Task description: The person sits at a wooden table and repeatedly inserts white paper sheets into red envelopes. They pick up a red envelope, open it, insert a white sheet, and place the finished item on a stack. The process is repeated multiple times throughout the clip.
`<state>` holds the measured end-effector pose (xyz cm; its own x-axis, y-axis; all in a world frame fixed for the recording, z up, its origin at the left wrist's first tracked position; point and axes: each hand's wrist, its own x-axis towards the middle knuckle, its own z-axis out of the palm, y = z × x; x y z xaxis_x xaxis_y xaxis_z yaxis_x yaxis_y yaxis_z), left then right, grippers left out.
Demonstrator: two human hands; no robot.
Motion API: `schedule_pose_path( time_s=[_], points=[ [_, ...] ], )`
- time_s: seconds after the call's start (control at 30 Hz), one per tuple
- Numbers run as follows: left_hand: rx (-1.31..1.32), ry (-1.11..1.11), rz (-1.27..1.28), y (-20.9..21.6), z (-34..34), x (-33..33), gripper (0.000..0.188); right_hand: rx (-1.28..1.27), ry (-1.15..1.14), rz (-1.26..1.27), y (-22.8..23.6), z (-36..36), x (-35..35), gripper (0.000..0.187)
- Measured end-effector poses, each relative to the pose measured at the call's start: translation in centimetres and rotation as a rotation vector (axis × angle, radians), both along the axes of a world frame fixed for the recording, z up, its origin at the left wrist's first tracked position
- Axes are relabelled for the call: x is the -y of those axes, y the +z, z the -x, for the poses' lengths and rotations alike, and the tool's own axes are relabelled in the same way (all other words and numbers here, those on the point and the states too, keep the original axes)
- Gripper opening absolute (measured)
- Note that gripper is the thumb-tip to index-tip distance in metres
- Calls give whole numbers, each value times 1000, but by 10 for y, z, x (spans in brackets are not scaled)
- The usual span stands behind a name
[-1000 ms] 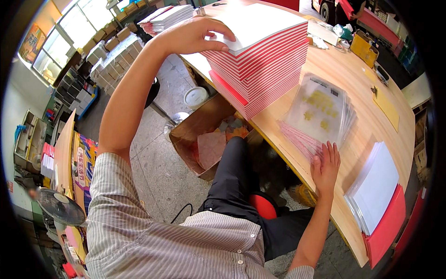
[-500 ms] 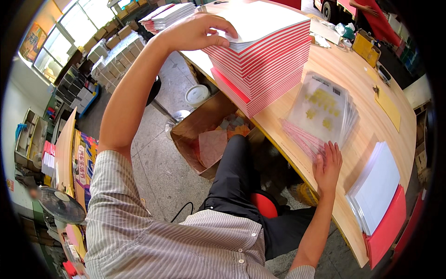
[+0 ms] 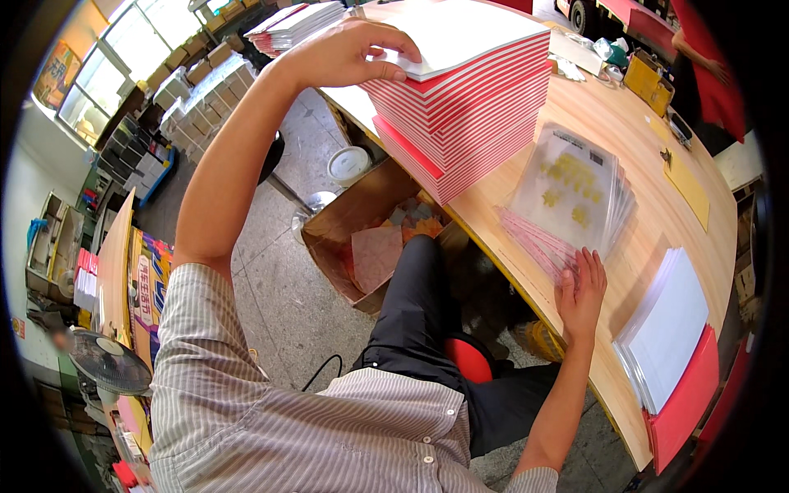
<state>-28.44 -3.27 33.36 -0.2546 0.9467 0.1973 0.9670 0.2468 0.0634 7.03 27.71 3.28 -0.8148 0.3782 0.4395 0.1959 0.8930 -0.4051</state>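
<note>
A tall stack of white booklets with red covers (image 3: 485,107) stands on the table, its edges striped red and white. At its near-left top corner is my left hand (image 3: 362,56), fingers bent and thumb at the edge, closed on the corner of the top booklet. My right hand (image 3: 582,294) lies with fingers stretched on the lower end of a fanned pile of clear plastic sleeves (image 3: 567,185). The sleeves carry yellow printing and pink-marked strips at their near end. Nothing is gripped in the right hand.
White sheets (image 3: 670,329) lie on red covers (image 3: 689,398) at the table's right end. Behind the sleeves are a yellow clipboard (image 3: 686,195) and a yellow box (image 3: 648,82). Below the table's edge stands an open cardboard box (image 3: 329,255) with scraps. Another person's arm (image 3: 699,57) shows far right.
The grey-white pages lifted at the stack's near corner now lie flatter, showing a red edge under my left hand. My right hand has barely moved. The person at far right shifted with a red sheet.
</note>
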Motion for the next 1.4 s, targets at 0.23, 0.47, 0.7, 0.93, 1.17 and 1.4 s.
schedule_pose_path(
  time_s=[0.23, 0.47, 0.7, 0.93, 1.17, 1.4],
  points=[
    [25, 12, 41, 7, -2, -2, 30, -21, 1, 9, -2, 0, 0, 41],
    [44, 41, 48, 7, -5, -3, 29, -31, -8, 39, -1, 0, 1, 40],
    [58, 128, -53, 0, 9, 5, 34, -31, -11, 49, 0, 1, 2, 38],
    [-318, 106, -60, -20, -13, 0, 37, -56, 2, 51, -1, -1, -1, 37],
    [-287, 79, -189, -18, 2, -3, 40, -43, 0, 67, 0, -1, -1, 36],
    [-304, 201, -349, -24, 10, -18, 27, -91, -16, 124, -1, -3, 4, 34]
  ],
)
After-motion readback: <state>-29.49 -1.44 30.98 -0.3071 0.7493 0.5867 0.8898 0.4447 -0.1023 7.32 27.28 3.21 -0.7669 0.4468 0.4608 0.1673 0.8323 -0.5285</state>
